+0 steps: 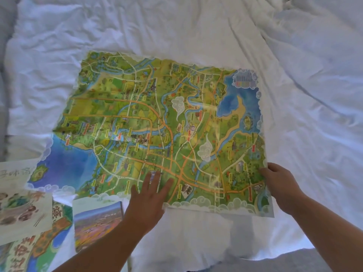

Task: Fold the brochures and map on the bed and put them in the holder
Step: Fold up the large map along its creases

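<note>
Here the map (157,124) lies unfolded, printed side up, across the middle of the bed (294,55), on rumpled white bedding. It is a colourful sheet of green land, orange roads and blue water, with visible fold creases and some glare.

The left hand (149,201) lies flat on the map just inside its near edge, fingers straight and slightly spread, palm down, holding nothing. The right hand (280,185) has hold of the map's right edge close to the near right corner, its fingers curled over onto the printed face. I cannot tell where its thumb sits.

To the near left lie three more papers. The food brochure (21,209) overlaps the green brochure (39,244), which carries large characters. The photo brochure (96,222), showing a landscape picture, lies just beside them, partly under the left forearm, and its far end reaches the map's near edge.
</note>
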A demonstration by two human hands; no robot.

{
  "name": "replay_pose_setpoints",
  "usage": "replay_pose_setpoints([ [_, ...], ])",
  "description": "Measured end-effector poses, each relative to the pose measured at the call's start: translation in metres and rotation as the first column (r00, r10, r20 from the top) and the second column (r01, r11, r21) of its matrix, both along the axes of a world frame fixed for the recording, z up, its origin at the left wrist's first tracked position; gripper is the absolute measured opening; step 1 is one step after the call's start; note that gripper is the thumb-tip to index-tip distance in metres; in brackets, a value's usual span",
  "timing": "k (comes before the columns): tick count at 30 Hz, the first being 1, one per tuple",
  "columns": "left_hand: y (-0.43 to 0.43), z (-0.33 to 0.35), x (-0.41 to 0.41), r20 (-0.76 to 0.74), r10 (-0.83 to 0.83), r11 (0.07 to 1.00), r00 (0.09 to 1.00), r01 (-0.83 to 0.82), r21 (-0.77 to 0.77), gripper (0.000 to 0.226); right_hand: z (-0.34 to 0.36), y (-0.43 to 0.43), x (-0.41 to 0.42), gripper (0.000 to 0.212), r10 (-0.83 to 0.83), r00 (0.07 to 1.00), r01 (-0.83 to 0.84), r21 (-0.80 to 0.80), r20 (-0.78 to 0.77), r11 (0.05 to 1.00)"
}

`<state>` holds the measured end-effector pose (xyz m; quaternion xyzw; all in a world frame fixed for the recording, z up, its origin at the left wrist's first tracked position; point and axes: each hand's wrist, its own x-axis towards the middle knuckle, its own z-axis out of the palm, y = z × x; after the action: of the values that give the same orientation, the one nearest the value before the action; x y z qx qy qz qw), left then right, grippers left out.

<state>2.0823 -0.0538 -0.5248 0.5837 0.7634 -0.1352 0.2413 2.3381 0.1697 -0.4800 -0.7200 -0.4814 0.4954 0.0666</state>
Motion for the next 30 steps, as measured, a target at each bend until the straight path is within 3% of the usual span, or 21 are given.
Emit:
replay_pose_setpoints([
  [7, 0.0, -0.005, 0.014, -0.087, -0.028, 0.995, 0.996, 0.036, 0.091, 0.094, 0.0, 0.004, 0.001, 0.02, -0.103, 0.992, 0.099, -0.057, -0.07, 0.993],
  [16, -0.005, 0.007, 0.001, -0.127, 0.006, 0.997, 0.992, 0.004, 0.077, 0.093, 0.008, 0.01, 0.013, 0.02, -0.314, 0.929, 0.27, -0.221, -0.194, 0.937],
  [30, 0.003, 0.018, -0.002, -0.153, 0.098, 0.973, 0.983, -0.062, 0.224, 0.073, 0.012, 0.007, 0.019, 0.022, -0.297, 0.937, 0.253, -0.23, -0.185, 0.94],
])
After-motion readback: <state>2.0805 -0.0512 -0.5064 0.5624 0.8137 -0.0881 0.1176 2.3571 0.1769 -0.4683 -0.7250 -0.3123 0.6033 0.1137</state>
